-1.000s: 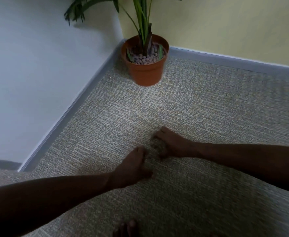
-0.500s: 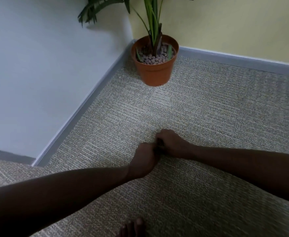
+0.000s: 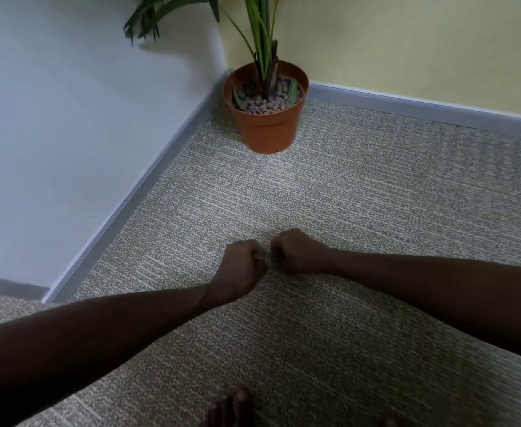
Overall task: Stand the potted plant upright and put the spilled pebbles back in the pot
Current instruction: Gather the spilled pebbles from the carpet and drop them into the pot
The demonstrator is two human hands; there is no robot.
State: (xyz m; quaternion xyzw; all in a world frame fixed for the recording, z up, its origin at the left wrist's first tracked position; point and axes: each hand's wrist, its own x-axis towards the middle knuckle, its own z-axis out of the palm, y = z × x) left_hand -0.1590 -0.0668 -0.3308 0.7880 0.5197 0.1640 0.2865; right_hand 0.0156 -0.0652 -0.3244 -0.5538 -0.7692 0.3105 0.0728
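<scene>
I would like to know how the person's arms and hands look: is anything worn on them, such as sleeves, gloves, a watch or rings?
Both forearms are bare as far as the picture shows; no sleeve edge is in view. The left hand and the right hand wear no gloves. No watch or band shows at either wrist. The light is dim and the fingers are curled in, so a ring cannot be ruled out.

Legible text, labels, brands, numbers, signs: none. Pot [image 3: 266, 127]: plain terracotta-coloured wall, unmarked. Walls [image 3: 68, 118], skirting [image 3: 407, 110] and carpet [image 3: 345, 211]: no print or signage to read.
</scene>
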